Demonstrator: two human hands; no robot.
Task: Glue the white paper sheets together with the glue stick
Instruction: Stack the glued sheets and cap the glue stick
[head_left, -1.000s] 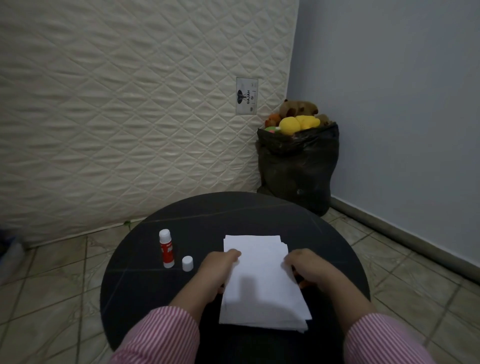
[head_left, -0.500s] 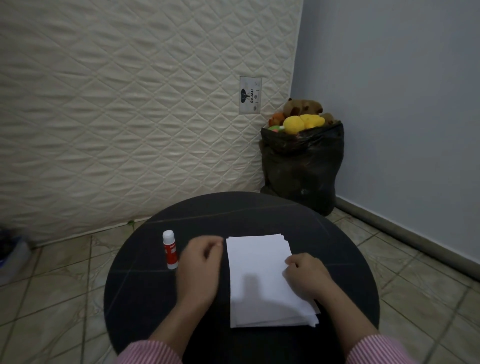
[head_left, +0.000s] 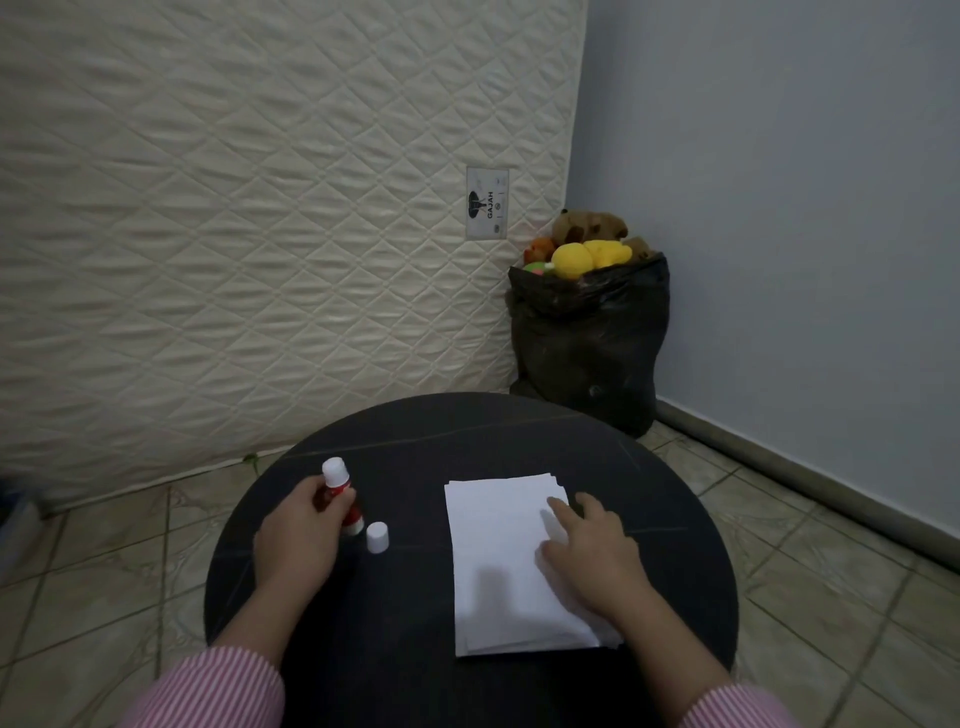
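Our left hand (head_left: 298, 535) has its fingers wrapped around the glue stick (head_left: 340, 493), which stands upright on the tabletop (head_left: 415, 441) near its left edge; only the stick's white top and a strip of its red body show past our fingers. We cannot tell whether the stick has left the surface. Our right hand (head_left: 589, 545) lies flat and spread on the sheets (head_left: 493, 545), grasping nothing, pressing them down along their right side.

We judge the task to be at an early stage. The cap (head_left: 377, 537) already stands on the tabletop just beside the stick's base, toward us and to its right, so the stick appears opened. The top sheet shows no glue that we can make out, though the light is dim and a thin smear could escape us. The stack looks like several sheets, their far right corners slightly fanned; we cannot count them. What seems left: carry the stick across to the paper, spread glue, and press the sheets together.

The sheets lie right of the tabletop's centre, well apart from the left hand and the stick, with bare dark surface and the cap between them. Our striped sleeves (head_left: 218, 691) show at the near edge. Beyond the far edge stand a mattress (head_left: 260, 208) and a black bag (head_left: 589, 343) of toys.
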